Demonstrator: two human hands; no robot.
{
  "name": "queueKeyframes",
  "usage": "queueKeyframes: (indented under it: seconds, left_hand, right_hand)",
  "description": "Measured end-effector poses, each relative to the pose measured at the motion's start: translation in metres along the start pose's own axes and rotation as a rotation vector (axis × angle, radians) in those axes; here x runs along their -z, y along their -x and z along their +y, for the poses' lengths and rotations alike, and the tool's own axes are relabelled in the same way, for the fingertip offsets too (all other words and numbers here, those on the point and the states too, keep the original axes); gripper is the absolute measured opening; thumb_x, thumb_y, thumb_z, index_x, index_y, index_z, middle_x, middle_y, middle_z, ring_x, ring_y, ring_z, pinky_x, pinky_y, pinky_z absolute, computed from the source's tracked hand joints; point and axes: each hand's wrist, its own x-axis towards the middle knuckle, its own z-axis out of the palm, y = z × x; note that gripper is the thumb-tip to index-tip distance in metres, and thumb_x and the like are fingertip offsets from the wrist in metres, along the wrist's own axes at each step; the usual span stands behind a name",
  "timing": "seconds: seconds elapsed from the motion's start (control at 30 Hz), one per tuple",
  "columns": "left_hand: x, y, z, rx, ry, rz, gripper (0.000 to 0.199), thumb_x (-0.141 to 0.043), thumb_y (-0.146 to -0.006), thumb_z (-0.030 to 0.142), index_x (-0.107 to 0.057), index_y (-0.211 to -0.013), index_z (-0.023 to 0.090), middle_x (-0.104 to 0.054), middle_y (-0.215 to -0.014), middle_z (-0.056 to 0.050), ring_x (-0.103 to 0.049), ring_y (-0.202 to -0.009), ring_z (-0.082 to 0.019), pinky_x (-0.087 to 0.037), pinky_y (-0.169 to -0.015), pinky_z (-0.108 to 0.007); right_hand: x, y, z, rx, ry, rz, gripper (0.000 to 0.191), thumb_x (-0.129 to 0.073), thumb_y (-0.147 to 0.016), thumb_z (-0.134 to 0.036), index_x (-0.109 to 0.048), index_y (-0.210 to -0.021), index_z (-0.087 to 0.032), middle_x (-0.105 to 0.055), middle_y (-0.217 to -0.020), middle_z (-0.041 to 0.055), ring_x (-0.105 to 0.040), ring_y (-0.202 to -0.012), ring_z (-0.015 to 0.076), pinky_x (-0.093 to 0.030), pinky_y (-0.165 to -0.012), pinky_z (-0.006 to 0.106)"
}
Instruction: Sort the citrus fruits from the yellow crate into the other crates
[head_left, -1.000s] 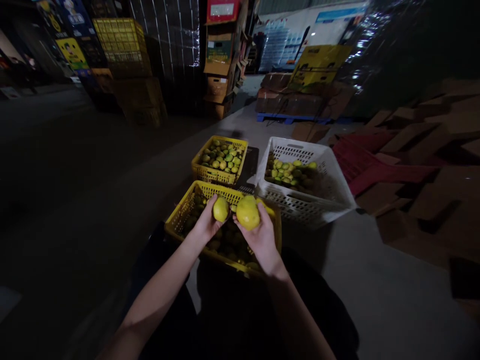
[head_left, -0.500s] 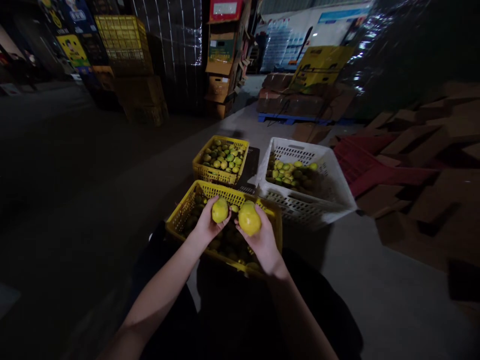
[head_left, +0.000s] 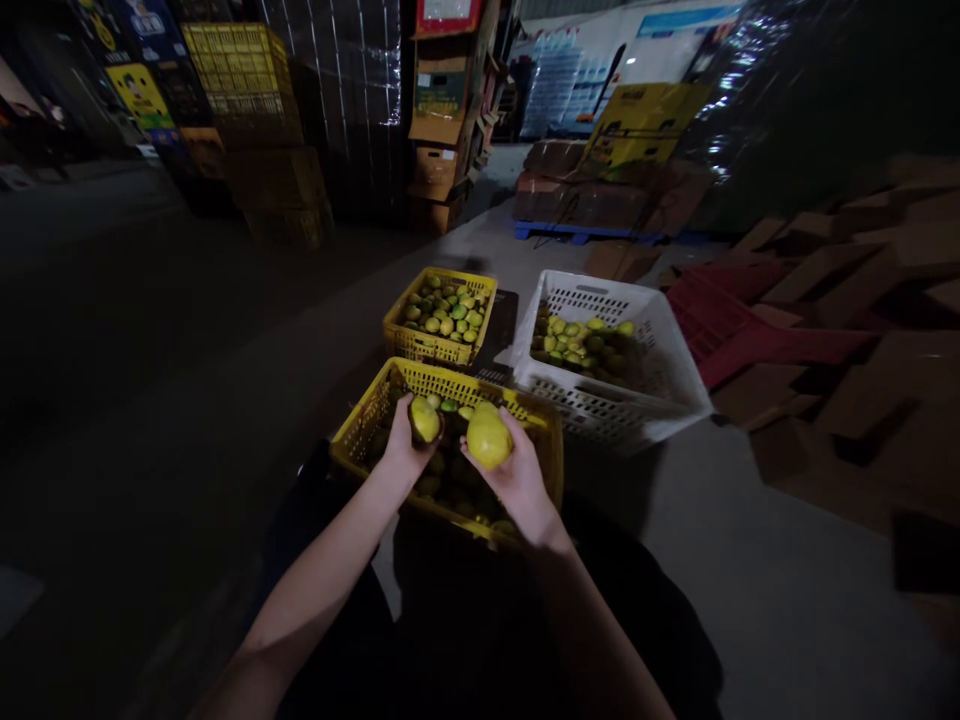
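My left hand (head_left: pixel 405 452) is closed round a yellow lemon (head_left: pixel 425 420), and the fingers' far side is partly hidden by the fruit. A larger yellow lemon (head_left: pixel 489 437) rests in my right hand (head_left: pixel 523 480), with the thumb along its right side and the fingers beneath. Both hands are above the near yellow crate (head_left: pixel 450 380), a little apart from each other. More lemons lie in shadow inside this crate, below the hands.
Behind stands a smaller-looking yellow crate (head_left: pixel 426 348) full of green and yellow lemons. A white crate (head_left: pixel 667 385), partly filled with lemons, is to its right. Flattened cartons (head_left: pixel 817 470) and a red plastic piece (head_left: pixel 750 325) lie at the right. Stacked yellow crates (head_left: pixel 240 65) stand at the back left.
My left hand has shifted slightly left and its lemon is turned, widening the gap between the hands. My right hand and its lemon have moved a little to the left.
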Motion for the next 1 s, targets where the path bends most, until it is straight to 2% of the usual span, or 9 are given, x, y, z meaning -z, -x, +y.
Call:
queueKeyframes:
  seconds: [0.07, 0.2, 0.27, 0.43, 0.57, 0.63, 0.73, 0.83, 1.0]
  left_hand:
    - [0.000, 0.000, 0.002, 0.001, 0.025, -0.036, 0.012, -0.057, -0.087, 0.028, -0.059, -0.084, 0.017, -0.065, -0.070, 0.000, -0.062, -0.057, -0.011, -0.054, -0.055, -0.022]
    - [0.001, -0.004, 0.001, 0.090, -0.002, -0.058, 0.027, -0.036, -0.095, 0.025, -0.062, -0.089, 0.016, -0.065, -0.068, -0.003, -0.064, -0.059, -0.014, -0.054, -0.054, -0.024]
    - [0.001, -0.004, 0.000, 0.102, -0.037, -0.040, 0.030, -0.034, -0.095, 0.023, -0.063, -0.089, 0.017, -0.064, -0.066, -0.003, -0.063, -0.058, -0.015, -0.054, -0.053, -0.024]
    - [0.001, -0.003, 0.000, 0.045, 0.011, -0.059, 0.013, -0.053, -0.088, 0.030, -0.060, -0.087, 0.018, -0.065, -0.071, -0.001, -0.063, -0.060, -0.013, -0.055, -0.058, -0.025]
    - [0.001, -0.002, 0.001, 0.120, 0.009, -0.068, 0.024, -0.038, -0.093, 0.022, -0.061, -0.096, 0.016, -0.065, -0.069, -0.004, -0.063, -0.057, -0.014, -0.054, -0.053, -0.024]
    - [0.001, -0.001, 0.002, 0.122, -0.005, -0.094, 0.026, -0.036, -0.093, 0.023, -0.061, -0.097, 0.016, -0.066, -0.071, -0.006, -0.064, -0.059, -0.015, -0.055, -0.053, -0.025]
    - [0.000, 0.003, 0.002, 0.092, -0.003, -0.084, 0.022, -0.045, -0.091, 0.030, -0.061, -0.095, 0.016, -0.066, -0.073, -0.005, -0.065, -0.062, -0.016, -0.056, -0.056, -0.026]
    - [-0.001, 0.006, 0.002, 0.083, -0.006, -0.081, 0.018, -0.051, -0.089, 0.030, -0.059, -0.095, 0.016, -0.066, -0.075, -0.005, -0.065, -0.066, -0.016, -0.057, -0.059, -0.026]
    - [-0.002, 0.003, 0.001, 0.114, -0.034, -0.049, 0.028, -0.040, -0.096, 0.034, -0.059, -0.102, 0.014, -0.066, -0.080, -0.007, -0.065, -0.070, -0.016, -0.058, -0.058, -0.024]
  right_hand:
    - [0.002, -0.002, 0.000, -0.073, 0.011, 0.007, 0.015, -0.066, -0.078, -0.035, -0.064, -0.084, -0.021, -0.071, -0.069, -0.0010, -0.067, -0.057, 0.0162, -0.058, -0.057, 0.030]
    - [0.004, -0.005, 0.002, -0.223, 0.051, 0.020, 0.028, -0.049, -0.088, -0.040, -0.065, -0.083, -0.018, -0.070, -0.062, 0.0042, -0.068, -0.055, 0.0193, -0.056, -0.052, 0.032]
    - [0.003, -0.004, 0.003, -0.210, 0.050, 0.014, 0.025, -0.052, -0.087, -0.039, -0.065, -0.086, -0.019, -0.071, -0.066, 0.0042, -0.069, -0.058, 0.0189, -0.057, -0.055, 0.032]
    - [-0.001, 0.000, 0.002, -0.087, 0.035, 0.011, 0.012, -0.062, -0.082, -0.031, -0.065, -0.088, -0.021, -0.074, -0.075, -0.0005, -0.069, -0.062, 0.0156, -0.058, -0.059, 0.028]
    - [0.003, -0.002, 0.004, -0.154, 0.082, -0.006, 0.021, -0.057, -0.084, -0.039, -0.065, -0.089, -0.021, -0.073, -0.069, 0.0032, -0.070, -0.061, 0.0196, -0.056, -0.051, 0.030]
    - [0.006, -0.002, 0.006, -0.080, 0.062, -0.032, 0.016, -0.062, -0.082, -0.034, -0.065, -0.095, -0.026, -0.074, -0.077, 0.0006, -0.070, -0.065, 0.0182, -0.056, -0.053, 0.029]
    - [0.008, -0.003, 0.008, 0.010, 0.016, -0.048, 0.019, -0.069, -0.076, -0.028, -0.064, -0.095, -0.029, -0.074, -0.085, -0.0039, -0.070, -0.069, 0.0145, -0.058, -0.059, 0.027]
    - [0.007, -0.004, 0.007, -0.056, -0.017, -0.063, 0.012, -0.068, -0.076, -0.027, -0.065, -0.087, -0.023, -0.073, -0.078, -0.0013, -0.068, -0.065, 0.0147, -0.058, -0.061, 0.027]
    - [0.005, -0.010, 0.006, -0.158, -0.073, 0.018, 0.016, -0.055, -0.086, -0.031, -0.064, -0.084, -0.018, -0.072, -0.073, 0.0041, -0.069, -0.065, 0.0168, -0.059, -0.061, 0.028]
